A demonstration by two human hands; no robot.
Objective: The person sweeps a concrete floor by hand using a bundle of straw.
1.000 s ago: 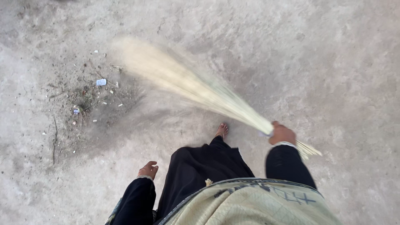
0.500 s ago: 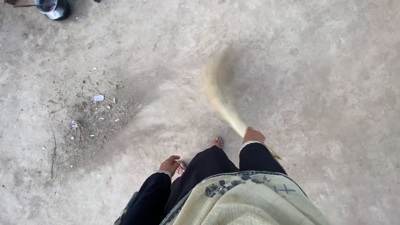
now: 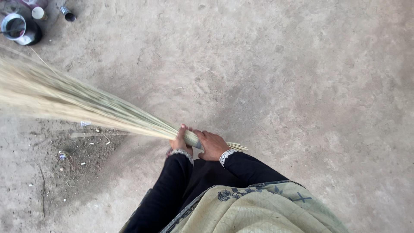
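Observation:
A pale straw broom stretches from my hands out to the upper left, its bristle end blurred over the dirt floor. My right hand grips the bound handle end. My left hand is closed around the same bundle just ahead of it. Both sleeves are black with white cuffs. Below the bristles lies a swept pile of dirt and litter with small white scraps and twigs.
A dark pot with a shiny rim and two small cans stand at the top left corner. The floor is packed grey earth. My black clothing and a pale patterned cloth fill the bottom centre.
The broom has swung from the right of my body to the left. My left hand, free before, has come up and taken hold of the broom beside my right hand.

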